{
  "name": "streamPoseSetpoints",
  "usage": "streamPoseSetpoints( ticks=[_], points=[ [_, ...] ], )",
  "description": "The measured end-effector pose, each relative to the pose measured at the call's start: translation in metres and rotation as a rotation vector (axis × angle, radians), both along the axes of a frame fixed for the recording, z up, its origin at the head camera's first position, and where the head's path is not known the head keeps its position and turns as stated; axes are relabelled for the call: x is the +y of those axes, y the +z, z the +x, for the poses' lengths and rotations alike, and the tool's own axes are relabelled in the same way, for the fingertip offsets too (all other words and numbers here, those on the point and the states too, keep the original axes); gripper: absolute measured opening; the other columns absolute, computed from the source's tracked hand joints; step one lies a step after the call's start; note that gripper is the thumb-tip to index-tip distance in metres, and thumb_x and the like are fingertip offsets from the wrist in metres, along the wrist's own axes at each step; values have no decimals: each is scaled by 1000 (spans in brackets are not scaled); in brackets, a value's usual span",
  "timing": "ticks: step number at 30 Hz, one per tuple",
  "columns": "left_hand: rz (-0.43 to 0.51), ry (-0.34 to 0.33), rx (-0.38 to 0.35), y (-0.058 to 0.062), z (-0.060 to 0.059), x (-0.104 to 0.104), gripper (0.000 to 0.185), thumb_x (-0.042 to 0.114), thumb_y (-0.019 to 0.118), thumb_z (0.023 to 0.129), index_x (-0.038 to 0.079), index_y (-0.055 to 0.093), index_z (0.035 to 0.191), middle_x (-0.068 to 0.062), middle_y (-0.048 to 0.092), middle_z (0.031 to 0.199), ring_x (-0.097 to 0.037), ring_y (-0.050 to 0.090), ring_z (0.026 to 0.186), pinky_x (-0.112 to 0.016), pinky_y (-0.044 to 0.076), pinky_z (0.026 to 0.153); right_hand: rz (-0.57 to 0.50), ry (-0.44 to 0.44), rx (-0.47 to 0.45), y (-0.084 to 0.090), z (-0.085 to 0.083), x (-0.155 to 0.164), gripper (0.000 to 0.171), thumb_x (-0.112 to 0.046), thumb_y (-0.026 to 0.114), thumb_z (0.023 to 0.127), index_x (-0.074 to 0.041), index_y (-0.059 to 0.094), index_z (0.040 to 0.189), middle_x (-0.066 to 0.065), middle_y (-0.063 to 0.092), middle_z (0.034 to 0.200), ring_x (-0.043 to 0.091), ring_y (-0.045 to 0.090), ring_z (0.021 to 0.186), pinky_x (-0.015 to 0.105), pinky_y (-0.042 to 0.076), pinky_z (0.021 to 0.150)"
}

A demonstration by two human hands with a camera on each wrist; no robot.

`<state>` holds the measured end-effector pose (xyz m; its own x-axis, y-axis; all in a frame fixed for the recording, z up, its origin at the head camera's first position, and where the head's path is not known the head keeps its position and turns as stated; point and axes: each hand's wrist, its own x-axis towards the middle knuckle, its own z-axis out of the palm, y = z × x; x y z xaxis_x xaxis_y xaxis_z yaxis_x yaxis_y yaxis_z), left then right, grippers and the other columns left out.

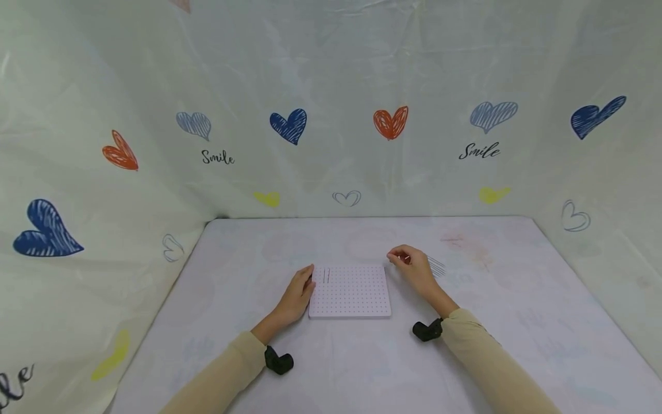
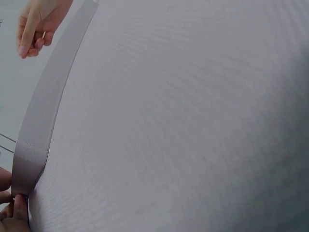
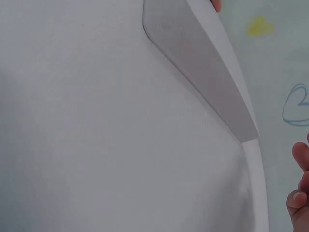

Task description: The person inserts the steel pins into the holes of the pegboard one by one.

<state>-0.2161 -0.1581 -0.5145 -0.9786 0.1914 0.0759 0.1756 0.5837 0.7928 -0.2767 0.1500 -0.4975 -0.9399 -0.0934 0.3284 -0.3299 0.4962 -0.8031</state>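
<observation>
A white perforated board (image 1: 349,292) with rows of small holes lies on the table. Two thin dark sticks (image 1: 326,276) show at its upper left; whether they stand in holes or lie flat is hard to tell. My left hand (image 1: 296,296) grips the board's left edge, and in the left wrist view its fingers (image 2: 19,208) meet the board's corner. Beyond the board's upper right corner, my right hand (image 1: 414,268) is raised with thumb and fingertips pinched together. A thin stick, mostly hidden, seems to be between them.
Several thin dark sticks (image 1: 437,266) lie side by side on the table, just right of my right hand. The white table (image 1: 258,247) ends at a hanging curtain (image 1: 331,69) printed with hearts. Black wrist cameras (image 1: 279,361) hang below both sleeves.
</observation>
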Motion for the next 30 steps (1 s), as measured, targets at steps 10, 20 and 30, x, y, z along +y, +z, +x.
streamPoseSetpoints(
  ticks=[10,20,30],
  points=[
    [-6,3,2,-1,-1,1,52,8,45,107,-6,28,153,-25,30,156,-37,30,144,-49,28,116,14,-76,-36,-2,3,34,16,-13,70,95,2,72,98,9,68,83,16,50,71,20,40,56],
    [1,14,-4,-1,1,-3,52,7,44,106,-8,27,153,-26,29,156,-38,29,144,-50,27,116,0,-143,-76,-11,8,53,18,-14,70,95,4,73,99,12,66,88,17,47,74,21,39,59],
    [3,6,-3,-2,0,0,52,8,45,106,-7,28,153,-25,29,156,-38,28,145,-50,27,116,4,-194,-119,-17,12,67,22,-16,73,93,3,74,103,18,71,100,16,54,80,18,44,61]
  ],
)
